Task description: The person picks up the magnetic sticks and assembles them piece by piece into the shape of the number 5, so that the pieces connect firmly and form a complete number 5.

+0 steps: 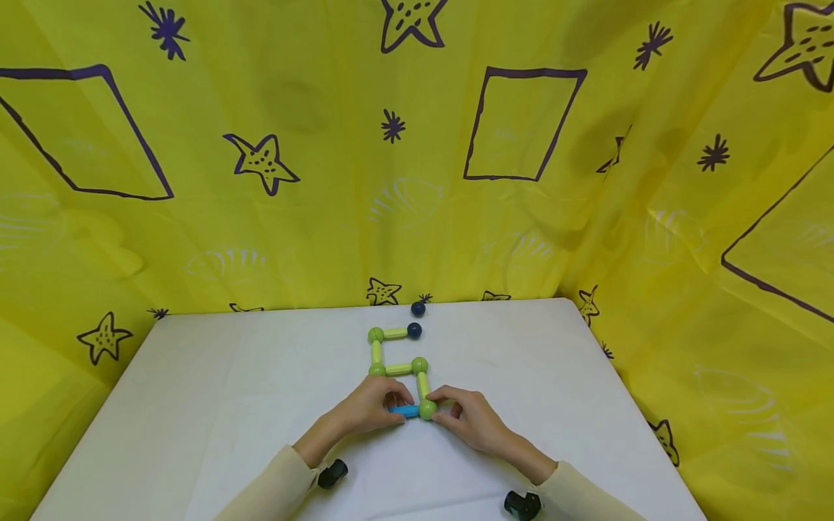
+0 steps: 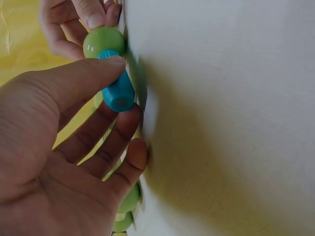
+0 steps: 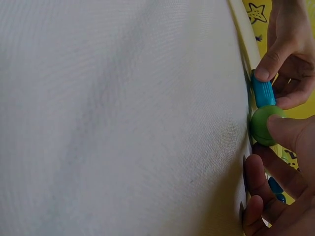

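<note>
My left hand (image 1: 367, 407) pinches a short blue rod (image 1: 407, 411) between thumb and fingers. The rod's far end meets a green ball (image 1: 427, 410), which my right hand (image 1: 472, 418) holds between thumb and fingertips. In the left wrist view the blue rod (image 2: 119, 93) shows its free flat end, with the green ball (image 2: 104, 42) behind it. From that ball a chain of yellow-green rods (image 1: 398, 369) and green balls zigzags away over the table. A dark blue ball (image 1: 414, 331) sits at the chain's far end.
Just beyond the chain, a loose dark blue ball (image 1: 418, 310) lies near the back edge of the white table (image 1: 260, 376). Yellow patterned curtain (image 1: 326, 217) hangs behind and along both sides. Small black devices (image 1: 333, 474) are worn on both wrists.
</note>
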Motion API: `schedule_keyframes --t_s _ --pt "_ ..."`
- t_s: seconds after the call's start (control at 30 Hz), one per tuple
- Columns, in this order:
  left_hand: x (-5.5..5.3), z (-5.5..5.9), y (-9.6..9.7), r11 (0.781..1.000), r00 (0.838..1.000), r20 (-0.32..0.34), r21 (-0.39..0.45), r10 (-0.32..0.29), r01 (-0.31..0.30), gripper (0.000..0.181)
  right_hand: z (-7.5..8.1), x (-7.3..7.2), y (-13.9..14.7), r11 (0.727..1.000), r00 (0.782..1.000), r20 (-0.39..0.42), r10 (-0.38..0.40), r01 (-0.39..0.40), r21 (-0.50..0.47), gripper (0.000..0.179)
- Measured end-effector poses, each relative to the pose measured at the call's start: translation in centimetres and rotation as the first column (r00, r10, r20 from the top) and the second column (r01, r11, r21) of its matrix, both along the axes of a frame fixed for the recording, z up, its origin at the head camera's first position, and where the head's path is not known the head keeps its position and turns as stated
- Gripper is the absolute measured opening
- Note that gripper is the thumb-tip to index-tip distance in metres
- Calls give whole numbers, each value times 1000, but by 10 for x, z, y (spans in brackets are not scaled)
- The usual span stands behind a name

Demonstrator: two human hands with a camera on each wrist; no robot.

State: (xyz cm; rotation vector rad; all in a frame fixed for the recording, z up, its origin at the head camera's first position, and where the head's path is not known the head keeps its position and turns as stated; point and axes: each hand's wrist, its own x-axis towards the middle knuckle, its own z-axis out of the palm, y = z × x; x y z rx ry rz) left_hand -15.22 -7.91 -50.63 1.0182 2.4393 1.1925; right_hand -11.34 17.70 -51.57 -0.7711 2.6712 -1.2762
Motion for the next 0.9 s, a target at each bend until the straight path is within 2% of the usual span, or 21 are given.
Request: schedule_keyframes --t_s 0.33,0.47,0.57,0.73,0.9 --pt "1 1 0 1000 1000 2 4 3 -3 19 2 1 -1 1000 1000 4 -2 2 0 25" --pt "1 4 -3 1000 1000 -19 4 1 -1 22 3 1 -1 1000 1000 17 2 -2 2 25" --pt "0 10 -6 1000 999 -41 -5 9 -9 25 4 0 -2 1000 1000 28 5 -5 8 24" --pt "-8 21 -14 1000 996 -91 -5 12 -13 35 6 0 -2 1000 999 38 6 -7 28 24" --pt "-19 35 -20 999 985 -172 -13 32 -34 45 5 -1 0 1000 1000 26 15 -16 27 24"
